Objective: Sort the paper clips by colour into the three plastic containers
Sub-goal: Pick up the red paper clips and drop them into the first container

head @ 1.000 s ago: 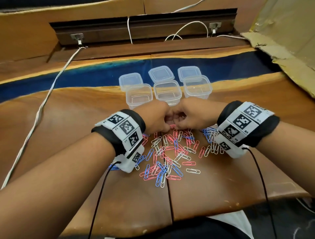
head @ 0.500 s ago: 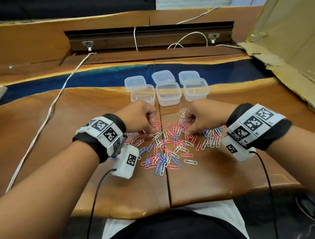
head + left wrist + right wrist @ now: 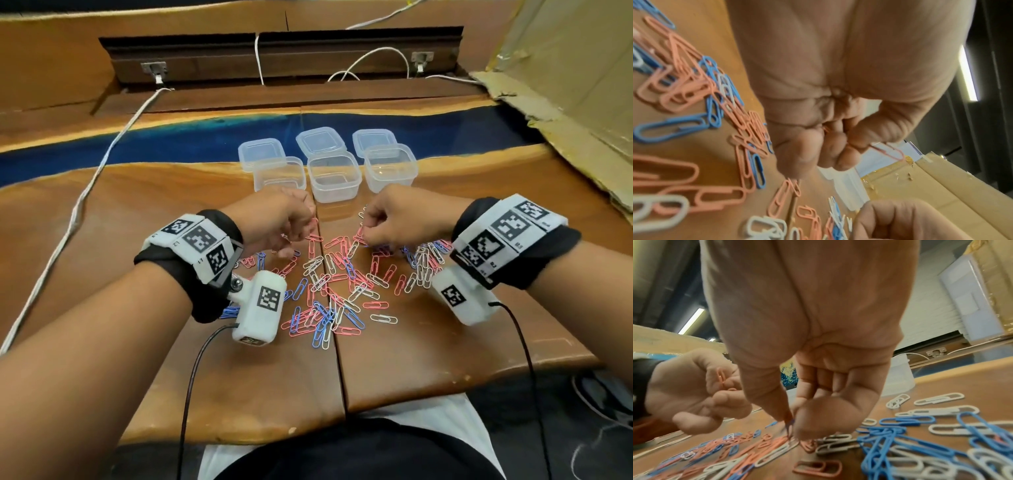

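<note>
A heap of pink, blue and white paper clips (image 3: 337,284) lies in the middle of the wooden table. Three clear plastic containers stand side by side behind it: left (image 3: 279,174), middle (image 3: 334,178), right (image 3: 390,168); I see nothing in them. My left hand (image 3: 301,233) hovers at the heap's far left with its fingers curled, pinching a pink clip (image 3: 888,151) and keeping another pink clip (image 3: 721,376) in the palm. My right hand (image 3: 368,229) is at the heap's far right; thumb and forefinger (image 3: 792,423) pinch a clip there, its colour unclear.
Three clear lids (image 3: 320,142) lie just behind the containers on the blue resin strip. A white cable (image 3: 85,195) runs down the left of the table. Cardboard (image 3: 565,120) lines the right edge. The near table edge (image 3: 342,411) is at my lap.
The two hands, pressed together at the heap's far edge a second ago, have drawn apart to its left and right. The left hand now shows pink clips in its fingers.
</note>
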`<state>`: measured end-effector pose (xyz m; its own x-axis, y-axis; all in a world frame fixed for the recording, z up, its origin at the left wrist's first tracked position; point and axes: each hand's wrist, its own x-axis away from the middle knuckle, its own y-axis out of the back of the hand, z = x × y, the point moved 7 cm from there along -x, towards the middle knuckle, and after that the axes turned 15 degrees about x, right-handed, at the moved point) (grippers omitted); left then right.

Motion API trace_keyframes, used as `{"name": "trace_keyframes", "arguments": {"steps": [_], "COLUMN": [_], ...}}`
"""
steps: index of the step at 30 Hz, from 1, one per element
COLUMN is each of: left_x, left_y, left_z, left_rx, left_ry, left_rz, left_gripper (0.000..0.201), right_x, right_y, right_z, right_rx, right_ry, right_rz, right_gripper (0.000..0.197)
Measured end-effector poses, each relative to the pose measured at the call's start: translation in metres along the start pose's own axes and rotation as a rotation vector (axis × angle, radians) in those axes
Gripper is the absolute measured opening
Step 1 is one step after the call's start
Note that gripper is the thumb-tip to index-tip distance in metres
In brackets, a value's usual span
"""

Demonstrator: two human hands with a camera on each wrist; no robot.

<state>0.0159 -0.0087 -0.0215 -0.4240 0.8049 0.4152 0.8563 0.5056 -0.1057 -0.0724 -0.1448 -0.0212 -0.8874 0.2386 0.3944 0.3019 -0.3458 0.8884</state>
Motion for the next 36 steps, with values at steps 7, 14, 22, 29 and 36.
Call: {"name": "trace_keyframes", "arguments": {"steps": [7,14,22,29,36], "left_x": [-0.010,-0.007,-0.018,-0.029,-0.040], "left_y": [-0.003,-0.010,0.000,-0.022,-0.020], "left_z": [0.003,0.013,0.014,-0.001,0.000], "left_rx": [0.189,0.301,-0.246,-0.901,-0.873], "left_ry": [-0.007,0.106,0.096,-0.166,-0.051], "left_rz": [-0.017,0.094,-0.130,-0.124,-0.114], "left_gripper": [0.031,0.022,0.045,0.019,0.018], "right_x": [0.005,0.010,0.017,0.005,-0.015], "right_y": [0.005,0.003,-0.007,-0.006,-0.001], "right_z": [-0.008,-0.025,-0.021,-0.002,0.017], "right_rx": [0.016,-0.163,-0.993,-0.551,0.226], "right_ry": [0.012,-0.032,-0.175,-0.152,0.130], "right_rz": [0.025,0.010,0.148,0.129,-0.031], "right_gripper": [0.005,0.011,0.029,0.020,0.015]}}
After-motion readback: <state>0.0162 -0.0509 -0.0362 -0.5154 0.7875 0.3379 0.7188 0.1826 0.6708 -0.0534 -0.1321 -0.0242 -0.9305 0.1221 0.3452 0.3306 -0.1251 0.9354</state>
